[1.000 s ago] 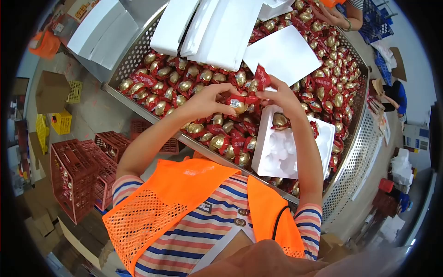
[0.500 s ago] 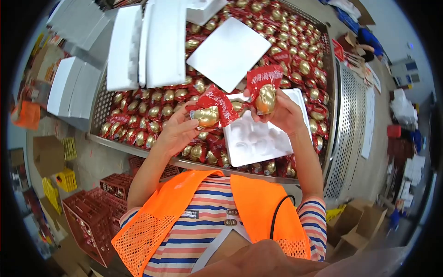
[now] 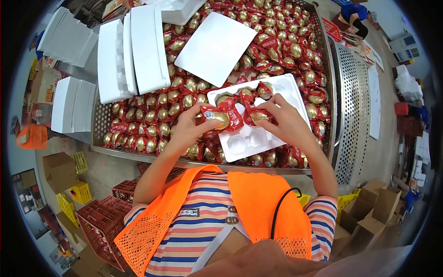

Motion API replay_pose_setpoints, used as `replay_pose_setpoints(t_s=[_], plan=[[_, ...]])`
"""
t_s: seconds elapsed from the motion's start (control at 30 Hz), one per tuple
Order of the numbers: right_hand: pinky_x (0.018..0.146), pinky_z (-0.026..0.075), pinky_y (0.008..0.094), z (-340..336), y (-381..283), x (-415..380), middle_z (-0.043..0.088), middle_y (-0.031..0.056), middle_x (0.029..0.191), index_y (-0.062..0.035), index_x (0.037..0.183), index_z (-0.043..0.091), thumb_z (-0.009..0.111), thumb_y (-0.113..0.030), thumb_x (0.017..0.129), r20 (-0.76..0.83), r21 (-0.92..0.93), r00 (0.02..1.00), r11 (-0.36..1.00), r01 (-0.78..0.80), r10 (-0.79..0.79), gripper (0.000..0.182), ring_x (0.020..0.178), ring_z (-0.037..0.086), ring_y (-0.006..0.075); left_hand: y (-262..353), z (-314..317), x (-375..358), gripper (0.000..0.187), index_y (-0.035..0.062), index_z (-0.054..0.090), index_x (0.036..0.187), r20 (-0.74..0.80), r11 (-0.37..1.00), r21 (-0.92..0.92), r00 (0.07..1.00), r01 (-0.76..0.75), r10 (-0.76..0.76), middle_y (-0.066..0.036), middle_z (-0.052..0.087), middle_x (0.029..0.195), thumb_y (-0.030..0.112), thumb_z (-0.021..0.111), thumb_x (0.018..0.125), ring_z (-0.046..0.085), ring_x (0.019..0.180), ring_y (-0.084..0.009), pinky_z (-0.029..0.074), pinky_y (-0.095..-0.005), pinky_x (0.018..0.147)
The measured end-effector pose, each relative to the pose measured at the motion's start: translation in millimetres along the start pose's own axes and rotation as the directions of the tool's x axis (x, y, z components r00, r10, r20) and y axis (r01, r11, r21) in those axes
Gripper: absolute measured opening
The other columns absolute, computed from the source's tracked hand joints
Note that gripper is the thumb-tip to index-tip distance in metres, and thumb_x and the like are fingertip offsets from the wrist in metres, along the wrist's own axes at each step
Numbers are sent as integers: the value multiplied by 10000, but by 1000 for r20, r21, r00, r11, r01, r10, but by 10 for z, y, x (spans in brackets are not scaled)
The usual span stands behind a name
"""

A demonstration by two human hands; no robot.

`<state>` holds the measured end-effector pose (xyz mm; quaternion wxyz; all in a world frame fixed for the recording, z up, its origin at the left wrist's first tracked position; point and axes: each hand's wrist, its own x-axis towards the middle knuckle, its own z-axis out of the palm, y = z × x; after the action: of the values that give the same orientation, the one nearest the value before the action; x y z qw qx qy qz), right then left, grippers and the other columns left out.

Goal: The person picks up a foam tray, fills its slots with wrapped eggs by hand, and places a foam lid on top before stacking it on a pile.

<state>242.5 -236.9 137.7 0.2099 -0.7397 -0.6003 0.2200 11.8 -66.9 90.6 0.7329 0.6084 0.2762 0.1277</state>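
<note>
My left hand (image 3: 191, 125) is closed on a gold egg in red printed wrap (image 3: 220, 120), held over the near left part of a white foam tray (image 3: 291, 99). Fingers of my right hand (image 3: 290, 122) are bent round another red-and-gold wrapped egg (image 3: 259, 115) at the tray's middle; whether it rests in a hollow is hard to tell. Along the tray's far side sit more wrapped eggs (image 3: 264, 90). Round hollows (image 3: 247, 141) show bare at the near side. The tray lies tilted on a bed of similar wrapped eggs (image 3: 159, 113).
A flat white foam lid (image 3: 216, 48) lies beyond the tray. Foam boxes (image 3: 146, 51) stand at the left, with more stacks (image 3: 71, 105) outside the metal bin's rim (image 3: 194, 164). Red crates (image 3: 101, 226) are on the floor at left. Another person (image 3: 354, 16) bends at far right.
Both hands have come together over the tray and turned palms down. My right hand has lowered to the tray's middle. More wrapped eggs show along the tray's far side.
</note>
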Motion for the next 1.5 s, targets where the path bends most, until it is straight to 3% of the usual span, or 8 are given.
replay_pose_setpoints(t_s=[0.17,0.4,0.6,0.7,0.93,1.3,1.43,1.5], plan=[[672,536,443,334,-19,294,540,183,1054,-12,989,600,711,-208,817,142,-197,990,980,25,4,284,718,636,356,-12,13,32,350,-7,597,1148,9,999,31,1000,14,-14,-67,651,1068,136,742,862,644,948,-125,552,-279,839],[594,548,422,196,-79,165,568,176,960,3,943,579,701,-215,799,-25,-165,992,979,117,-122,289,641,646,340,-75,-49,105,410,18,627,1143,63,900,430,997,-76,54,-61,563,1032,169,796,801,614,931,-149,538,-300,790],[600,545,411,521,51,205,575,147,951,-11,940,613,689,-205,823,-26,-292,992,950,110,-123,238,656,650,315,-35,-31,113,466,28,649,1129,100,950,308,995,-44,13,-77,578,1008,288,801,773,603,913,-185,497,-330,762],[629,546,407,459,86,241,573,148,939,-21,995,627,697,-197,826,3,-228,997,970,80,-82,254,693,651,310,149,-57,124,454,12,606,1192,189,804,585,982,-109,-4,-39,547,1062,117,787,789,599,949,-107,521,-277,780],[741,548,326,104,249,132,642,117,1053,-51,1165,644,740,-195,827,-3,430,998,901,-56,63,380,866,656,232,398,249,285,453,-47,612,1009,308,475,835,951,-278,15,-164,543,935,342,725,806,575,831,-315,467,-417,686],[732,536,309,11,438,-32,677,101,1032,-53,1139,672,721,-181,863,-91,457,994,889,-16,64,308,851,673,199,363,469,442,377,-44,620,1014,408,250,904,876,-348,-256,-186,574,1061,267,701,818,634,882,-374,524,-467,774],[707,529,303,-302,618,-224,682,97,1002,-52,1121,677,729,-153,846,-195,397,961,912,-107,197,297,796,670,170,307,368,308,365,-4,573,1038,331,412,858,944,-306,11,-161,579,1024,225,726,799,627,880,-365,512,-461,734],[702,531,314,-420,838,-309,678,119,981,-51,1108,678,725,-130,838,-358,286,892,942,-175,275,285,782,672,195,245,439,263,349,7,548,1040,377,231,903,926,-361,-26,-146,569,1020,170,728,788,633,867,-344,521,-446,678]])
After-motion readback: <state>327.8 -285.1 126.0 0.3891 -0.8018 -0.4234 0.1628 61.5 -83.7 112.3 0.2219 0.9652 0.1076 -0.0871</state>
